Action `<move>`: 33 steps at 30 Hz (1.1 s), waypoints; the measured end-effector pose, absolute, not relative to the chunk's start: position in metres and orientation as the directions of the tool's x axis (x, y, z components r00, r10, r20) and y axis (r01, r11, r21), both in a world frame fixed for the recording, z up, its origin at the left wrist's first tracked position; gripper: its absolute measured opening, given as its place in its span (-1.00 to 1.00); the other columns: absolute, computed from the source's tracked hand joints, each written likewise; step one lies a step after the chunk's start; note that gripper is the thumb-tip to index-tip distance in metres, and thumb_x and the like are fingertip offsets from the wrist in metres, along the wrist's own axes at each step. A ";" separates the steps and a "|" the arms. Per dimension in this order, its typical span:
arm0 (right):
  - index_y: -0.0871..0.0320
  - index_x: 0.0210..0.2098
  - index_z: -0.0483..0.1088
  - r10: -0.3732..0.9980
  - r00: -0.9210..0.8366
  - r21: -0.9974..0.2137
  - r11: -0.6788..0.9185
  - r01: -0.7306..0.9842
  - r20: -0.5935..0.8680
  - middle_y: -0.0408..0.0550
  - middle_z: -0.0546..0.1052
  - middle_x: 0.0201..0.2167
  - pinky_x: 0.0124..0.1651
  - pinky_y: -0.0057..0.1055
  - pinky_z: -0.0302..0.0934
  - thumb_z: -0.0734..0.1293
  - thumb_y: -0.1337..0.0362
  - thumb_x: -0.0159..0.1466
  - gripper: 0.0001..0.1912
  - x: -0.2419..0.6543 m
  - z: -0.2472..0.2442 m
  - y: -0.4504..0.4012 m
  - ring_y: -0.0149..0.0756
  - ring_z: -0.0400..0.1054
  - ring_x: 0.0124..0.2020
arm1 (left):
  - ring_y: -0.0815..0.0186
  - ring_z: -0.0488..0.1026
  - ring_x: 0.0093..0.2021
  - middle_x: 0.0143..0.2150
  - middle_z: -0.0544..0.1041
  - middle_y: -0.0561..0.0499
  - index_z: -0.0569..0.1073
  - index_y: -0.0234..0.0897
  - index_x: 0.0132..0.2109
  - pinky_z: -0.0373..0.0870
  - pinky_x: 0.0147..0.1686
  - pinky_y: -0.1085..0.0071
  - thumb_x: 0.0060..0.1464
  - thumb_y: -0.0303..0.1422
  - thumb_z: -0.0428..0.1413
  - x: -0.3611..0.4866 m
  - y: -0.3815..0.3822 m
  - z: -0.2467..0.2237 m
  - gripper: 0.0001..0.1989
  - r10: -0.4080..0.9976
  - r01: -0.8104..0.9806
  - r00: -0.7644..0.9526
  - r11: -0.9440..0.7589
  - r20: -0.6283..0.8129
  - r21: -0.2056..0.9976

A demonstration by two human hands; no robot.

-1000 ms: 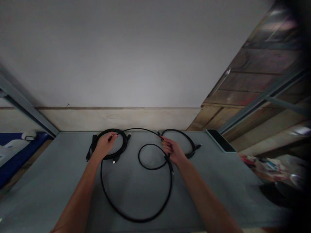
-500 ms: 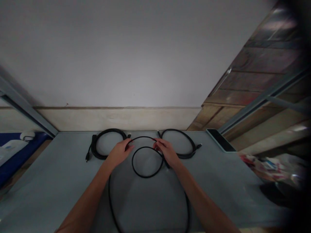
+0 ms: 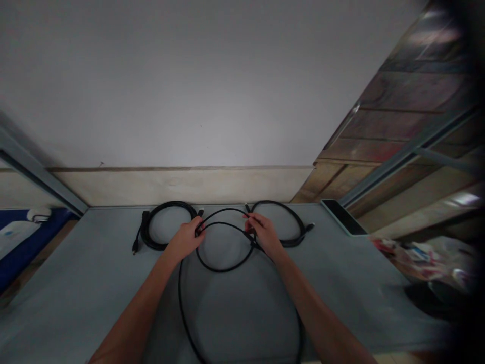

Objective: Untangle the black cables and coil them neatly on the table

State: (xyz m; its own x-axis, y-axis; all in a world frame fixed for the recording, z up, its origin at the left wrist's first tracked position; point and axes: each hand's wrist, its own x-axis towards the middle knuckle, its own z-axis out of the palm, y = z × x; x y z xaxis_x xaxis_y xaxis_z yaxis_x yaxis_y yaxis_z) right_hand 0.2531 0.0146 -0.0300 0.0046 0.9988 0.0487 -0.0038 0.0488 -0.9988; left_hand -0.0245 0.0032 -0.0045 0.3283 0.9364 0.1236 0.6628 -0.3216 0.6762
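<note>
We are holding a thin, looped black cable [image 3: 223, 271] in our left hand [image 3: 186, 239] and our right hand [image 3: 264, 234], both curling narrowly around it over a flat grey table [image 3: 94, 268].

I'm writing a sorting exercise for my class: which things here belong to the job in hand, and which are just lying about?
Job in hand:
black looped cable, in the left hand and right hand
left coil and right coil, probably: similar black cables
grey table beneath

Lying about, apparently:
phone-like slab, far right on the table
blurry pile beyond the table
</note>
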 end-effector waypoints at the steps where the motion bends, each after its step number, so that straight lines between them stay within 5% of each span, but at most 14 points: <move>1: 0.13 -0.25 0.53 0.999 0.011 -0.999 0.047 -0.002 0.047 -0.09 0.51 -0.51 -0.31 -0.37 0.31 0.37 0.10 0.21 -0.76 0.254 -0.031 0.016 -0.32 0.39 -0.44 | 0.26 0.47 -0.37 -0.37 0.51 0.00 0.35 -0.20 -0.26 0.26 -0.36 0.41 0.15 -0.41 0.03 -0.026 0.004 -0.003 -0.98 0.936 0.672 0.333 -0.322 0.116 0.667; 9: 0.13 -0.26 0.51 0.995 -0.019 -0.991 0.096 0.089 0.094 -0.08 0.54 -0.52 -0.26 -0.32 0.31 0.34 0.12 0.23 -0.78 0.252 -0.025 0.014 -0.27 0.43 -0.43 | 0.22 0.46 -0.30 -0.30 0.51 -0.04 0.42 -0.23 -0.28 0.33 -0.28 0.37 0.14 -0.32 0.11 -0.042 0.012 -0.001 -0.92 0.901 0.687 0.385 -0.424 0.199 0.591; 15: 0.17 -0.13 0.51 0.977 -0.211 -0.999 -0.036 -0.033 -0.028 -0.24 0.30 -0.61 -0.58 -0.48 -0.03 0.34 0.08 0.24 -0.67 0.249 -0.019 0.005 -0.49 0.11 -0.66 | 0.14 0.52 -0.17 -0.18 0.59 -0.12 0.52 -0.25 -0.12 0.40 -0.09 0.26 0.29 -0.19 -0.01 -0.031 0.008 -0.007 -0.71 0.915 0.726 0.262 -0.397 0.308 0.562; 21: 0.18 0.08 0.44 0.929 -0.354 -0.958 -0.195 -0.211 -0.111 -0.36 0.02 -0.63 -0.58 -0.51 -0.24 0.39 0.13 0.22 -0.53 0.240 -0.021 -0.001 -0.55 -0.15 -0.65 | 0.21 0.56 -0.04 0.00 0.62 -0.04 0.54 -0.21 0.06 0.45 0.01 0.32 0.30 -0.29 -0.03 -0.018 0.002 -0.007 -0.67 0.873 0.549 0.315 -0.488 0.372 0.678; 25: 0.23 0.05 0.49 0.945 -0.307 -0.951 -0.195 -0.242 -0.116 -0.36 -0.05 -0.63 -0.57 -0.49 -0.29 0.41 0.24 0.17 -0.55 0.256 -0.016 0.003 -0.55 -0.24 -0.63 | 0.20 0.59 -0.14 -0.07 0.64 -0.04 0.59 -0.21 0.00 0.50 -0.09 0.32 0.27 -0.24 0.01 -0.041 0.013 -0.008 -0.67 0.925 0.620 0.103 -0.347 0.365 0.704; 33: 0.25 -0.10 0.56 0.976 -0.183 -0.940 -0.165 -0.298 -0.114 -0.35 -0.04 -0.65 -0.57 -0.49 -0.30 0.48 0.24 0.10 -0.62 0.297 -0.006 0.015 -0.55 -0.22 -0.62 | 0.16 0.58 -0.10 -0.11 0.65 -0.03 0.62 -0.24 -0.07 0.47 0.01 0.25 0.19 -0.20 0.06 -0.090 0.029 -0.002 -0.67 0.910 0.641 -0.193 -0.167 0.368 0.749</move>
State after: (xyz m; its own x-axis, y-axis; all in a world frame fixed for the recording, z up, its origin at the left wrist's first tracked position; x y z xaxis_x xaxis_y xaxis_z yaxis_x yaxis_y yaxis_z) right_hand 0.2973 0.0154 -0.0059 -0.1832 0.9765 -0.1137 -0.2981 -0.1654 -0.9401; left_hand -0.0900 0.0291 -0.0025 -0.1925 0.9097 0.3680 0.6414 -0.1671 0.7487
